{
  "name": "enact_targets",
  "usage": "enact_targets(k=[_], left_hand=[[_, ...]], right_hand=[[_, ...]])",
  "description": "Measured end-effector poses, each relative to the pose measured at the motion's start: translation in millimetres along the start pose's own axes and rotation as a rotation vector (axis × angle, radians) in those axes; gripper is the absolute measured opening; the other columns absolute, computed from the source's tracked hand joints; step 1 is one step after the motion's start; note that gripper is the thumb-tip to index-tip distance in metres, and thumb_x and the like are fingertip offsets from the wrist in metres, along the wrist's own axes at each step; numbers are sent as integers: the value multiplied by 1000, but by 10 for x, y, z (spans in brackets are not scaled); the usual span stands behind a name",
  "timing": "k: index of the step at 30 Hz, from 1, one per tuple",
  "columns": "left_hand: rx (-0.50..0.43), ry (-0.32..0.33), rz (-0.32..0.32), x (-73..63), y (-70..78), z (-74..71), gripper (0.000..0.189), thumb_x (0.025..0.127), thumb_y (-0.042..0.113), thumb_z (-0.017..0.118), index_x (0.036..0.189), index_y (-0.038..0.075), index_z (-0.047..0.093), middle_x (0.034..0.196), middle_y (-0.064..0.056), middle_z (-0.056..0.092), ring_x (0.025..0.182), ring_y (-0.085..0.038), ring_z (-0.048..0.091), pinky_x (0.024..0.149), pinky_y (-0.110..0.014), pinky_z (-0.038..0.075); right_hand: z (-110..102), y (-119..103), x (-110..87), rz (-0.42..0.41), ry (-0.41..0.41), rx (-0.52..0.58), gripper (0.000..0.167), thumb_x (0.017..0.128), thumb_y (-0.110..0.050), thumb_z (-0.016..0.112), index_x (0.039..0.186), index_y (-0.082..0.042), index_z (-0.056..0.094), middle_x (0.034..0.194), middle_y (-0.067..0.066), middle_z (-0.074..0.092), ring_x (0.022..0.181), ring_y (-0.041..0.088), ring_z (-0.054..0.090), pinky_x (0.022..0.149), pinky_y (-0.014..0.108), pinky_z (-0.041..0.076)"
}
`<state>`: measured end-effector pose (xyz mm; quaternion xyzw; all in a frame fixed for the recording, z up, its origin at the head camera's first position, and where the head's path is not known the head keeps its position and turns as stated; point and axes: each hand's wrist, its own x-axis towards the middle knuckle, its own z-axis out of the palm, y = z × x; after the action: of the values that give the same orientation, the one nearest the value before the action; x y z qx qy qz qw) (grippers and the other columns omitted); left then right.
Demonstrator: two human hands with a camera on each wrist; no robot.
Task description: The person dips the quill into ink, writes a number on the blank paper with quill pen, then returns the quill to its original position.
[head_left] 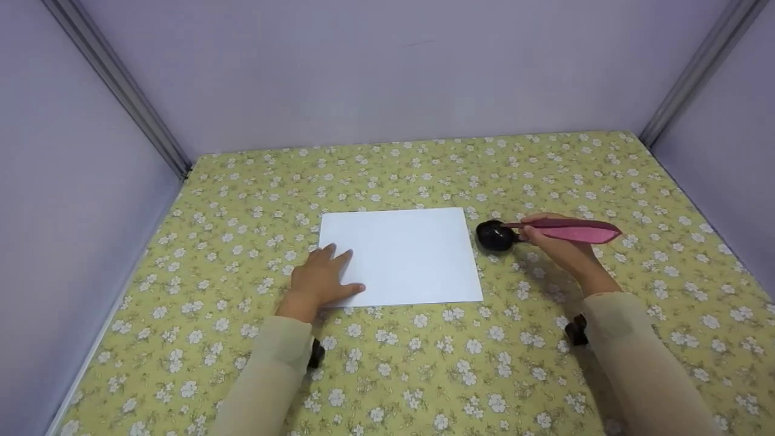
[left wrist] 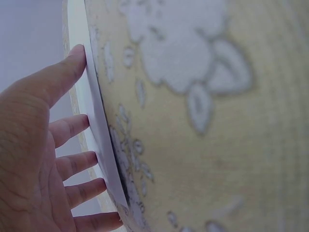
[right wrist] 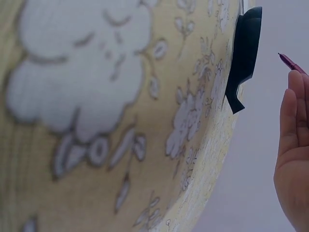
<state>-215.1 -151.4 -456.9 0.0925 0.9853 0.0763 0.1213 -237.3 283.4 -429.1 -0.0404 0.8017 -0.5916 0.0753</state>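
A blank sheet of white paper [head_left: 402,257] lies flat on the floral tablecloth. My left hand [head_left: 321,278] rests on its left edge with the fingers spread. In the left wrist view, the thumb and fingers of the left hand [left wrist: 43,140] reach across the paper's edge [left wrist: 104,130]. A pink feather quill pen [head_left: 575,231] is pinched in my right hand [head_left: 560,245]. Its tip points left, over a small round black pot [head_left: 495,236] beside the paper. From the right wrist, the pen's dark tip [right wrist: 287,61] shows above the fingers, apart from the black pot [right wrist: 246,46] with its short bent handle.
A yellow-green tablecloth [head_left: 418,375] with white flowers covers the table. Pale panels [head_left: 387,72] stand behind and at both sides, joined by grey corner posts [head_left: 124,91]. A small black device [head_left: 577,330] is strapped at my right wrist.
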Motion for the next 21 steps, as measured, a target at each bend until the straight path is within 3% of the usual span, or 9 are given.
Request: enact_targets(k=[6,9,17,21], left_hand=[[-3,9,11,1,6,-11,81,85,63,56,150,21,33,155,-15,22,139,-39,22,99,-63,33],[-6,6,15,0,3,-16,81,85,63,56,150,21,32,155,-14,22,139,-39,22,98,-63,32],[-18,-3,9,-6,-7,-14,81,85,63,56,151,22,32,155,-14,21,140,-38,20,99,-63,31],[-23,-9,5,-9,-14,-7,81,85,63,56,151,21,31,156,-14,20,140,-38,19,100,-64,29]], right_hand=[[-14,66,41,22,-34,25,49,95,-32,60,127,5,53,110,6,66,101,13,63,95,38,46],[-9,76,43,42,-37,-8,53,94,-33,61,130,5,53,113,12,66,101,15,64,96,39,45],[8,86,24,195,-22,-77,59,89,-49,62,131,-8,57,114,-1,64,111,23,55,97,40,41],[33,99,34,180,-13,-21,55,88,-41,68,128,-4,58,112,-1,65,108,24,58,92,35,47]])
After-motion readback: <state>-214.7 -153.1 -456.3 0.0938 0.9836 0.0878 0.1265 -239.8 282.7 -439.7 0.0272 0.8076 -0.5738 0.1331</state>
